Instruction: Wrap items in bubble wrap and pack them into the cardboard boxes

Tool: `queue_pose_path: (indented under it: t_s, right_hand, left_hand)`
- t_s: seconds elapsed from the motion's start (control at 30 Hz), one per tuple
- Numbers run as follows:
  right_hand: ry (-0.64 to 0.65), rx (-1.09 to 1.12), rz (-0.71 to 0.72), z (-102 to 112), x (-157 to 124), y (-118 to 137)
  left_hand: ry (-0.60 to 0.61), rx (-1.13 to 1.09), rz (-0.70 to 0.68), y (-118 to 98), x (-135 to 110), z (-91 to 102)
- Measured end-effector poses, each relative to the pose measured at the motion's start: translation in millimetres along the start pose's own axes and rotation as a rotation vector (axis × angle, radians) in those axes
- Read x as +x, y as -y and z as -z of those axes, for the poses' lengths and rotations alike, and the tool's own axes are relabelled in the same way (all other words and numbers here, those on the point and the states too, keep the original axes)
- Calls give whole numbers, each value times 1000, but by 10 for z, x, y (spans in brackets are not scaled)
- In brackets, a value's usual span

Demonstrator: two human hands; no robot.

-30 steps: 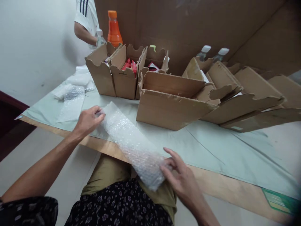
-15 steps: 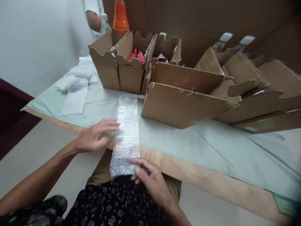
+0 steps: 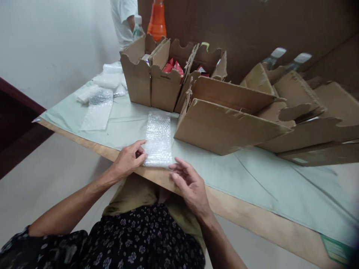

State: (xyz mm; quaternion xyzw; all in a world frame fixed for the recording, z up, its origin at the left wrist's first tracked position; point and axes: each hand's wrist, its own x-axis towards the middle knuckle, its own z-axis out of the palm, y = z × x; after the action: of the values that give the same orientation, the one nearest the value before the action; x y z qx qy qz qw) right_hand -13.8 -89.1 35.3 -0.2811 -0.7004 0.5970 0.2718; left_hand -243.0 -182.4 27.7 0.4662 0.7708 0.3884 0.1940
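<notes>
The bubble wrap [image 3: 158, 139] lies flat at the near edge of the surface [image 3: 207, 162]. The left hand's [image 3: 129, 158] narrowly parted fingers meet its left side; pinching, cannot tell. The right hand's [image 3: 190, 182] are loosely parted, empty. Best align its sides, pressing lightly.

Glossy, bumpy clear plastic bubble wrap [image 3: 158, 138], matt brown cardboard boxes [image 3: 232, 129] with rough edges, creased pale-green cloth [image 3: 213, 164], smooth wooden table edge [image 3: 238, 209], shiny plastic bottle [image 3: 157, 24]

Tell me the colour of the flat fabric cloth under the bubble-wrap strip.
Pale green; the flat fabric cloth shows best in the head view.
</notes>
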Motion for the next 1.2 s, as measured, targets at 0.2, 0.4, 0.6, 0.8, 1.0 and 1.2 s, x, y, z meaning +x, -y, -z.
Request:
queue_pose_path:
  t_s: [0.2, 0.4, 0.6, 0.8, 1.0, 1.2]
  right_hand:
    - [138, -802, 444, 31, 129, -102]
    - [215, -968, 508, -32, 345, -209]
    - [261, -799, 470, 9, 283, -47]
    - [138, -686, 372, 21, 355, -10]
    - [115, -874, 560, 11, 298, -42]
    - [291, -865, 527, -23, 455, -62]
  left_hand:
    - [-55, 189, -89, 71, 46, -66]
    - [-177, 279, -297, -1, -105, -50]
    - [-83, 182, -493, -104, -432, -32]
    - [-74, 84, -234, -72, -329, -122]
    - [-56, 95, -202, -61, -195, -139]
    - [-204, 213, -387, -71, -314, -114]
